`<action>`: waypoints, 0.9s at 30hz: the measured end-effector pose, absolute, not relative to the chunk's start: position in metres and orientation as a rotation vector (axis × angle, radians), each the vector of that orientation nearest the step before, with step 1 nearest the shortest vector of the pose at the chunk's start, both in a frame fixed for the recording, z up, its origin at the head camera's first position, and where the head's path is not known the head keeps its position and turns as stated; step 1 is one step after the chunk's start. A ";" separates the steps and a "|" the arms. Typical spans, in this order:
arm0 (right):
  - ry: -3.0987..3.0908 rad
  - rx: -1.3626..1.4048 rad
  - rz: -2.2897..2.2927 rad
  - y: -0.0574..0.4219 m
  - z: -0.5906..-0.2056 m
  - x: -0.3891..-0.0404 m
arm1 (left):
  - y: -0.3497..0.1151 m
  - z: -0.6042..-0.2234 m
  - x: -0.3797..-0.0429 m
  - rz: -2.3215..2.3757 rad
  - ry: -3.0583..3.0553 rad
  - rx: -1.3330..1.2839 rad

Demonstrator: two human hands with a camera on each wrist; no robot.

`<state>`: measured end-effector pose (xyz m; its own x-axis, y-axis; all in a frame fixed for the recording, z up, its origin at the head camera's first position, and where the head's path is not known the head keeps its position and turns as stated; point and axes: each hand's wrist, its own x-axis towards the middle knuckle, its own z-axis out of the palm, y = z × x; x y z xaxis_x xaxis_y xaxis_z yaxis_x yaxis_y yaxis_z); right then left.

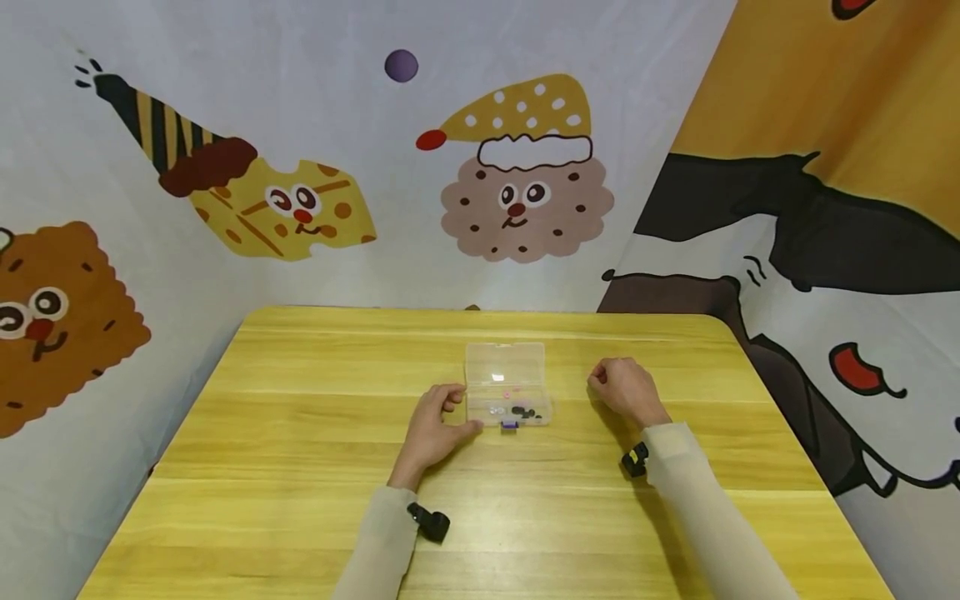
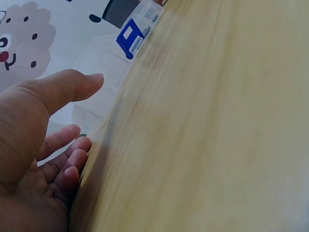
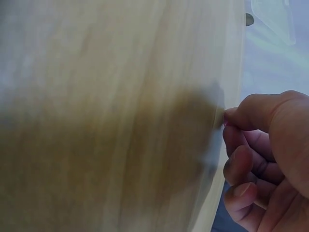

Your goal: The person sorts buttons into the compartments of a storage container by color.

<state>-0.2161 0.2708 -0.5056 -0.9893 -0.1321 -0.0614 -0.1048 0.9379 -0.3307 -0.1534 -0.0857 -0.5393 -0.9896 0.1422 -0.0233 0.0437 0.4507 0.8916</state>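
Note:
A small clear plastic box (image 1: 487,408) lies on the table with its clear lid (image 1: 505,364) raised at the back and a blue latch (image 1: 510,426) at its front. Inside are several small black pieces (image 1: 521,412) and a few tiny pink ones (image 1: 507,395). Beside the box's left end, my left hand (image 1: 432,429) has its thumb at the front corner and its forefinger near the hinge side, the other fingers loosely bent. To the right of the box, my right hand (image 1: 626,390) pinches a tiny pink piece (image 3: 225,124), almost hidden between thumb and forefinger, low over the table.
The wooden table (image 1: 300,500) has its far edge close behind the lid, against a cloth backdrop (image 1: 390,167) printed with cartoon figures. Each wrist wears a small black camera, the left camera (image 1: 431,523) and the right camera (image 1: 635,459).

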 end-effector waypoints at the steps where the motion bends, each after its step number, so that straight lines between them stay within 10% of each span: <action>1: 3.016 -0.188 -0.509 0.271 -0.505 -0.215 | -0.086 -0.539 -0.153 1.591 2.594 0.168; 27: 3.030 -0.220 -0.822 0.251 -0.491 -0.202 | -0.084 -0.537 -0.153 1.592 2.592 0.161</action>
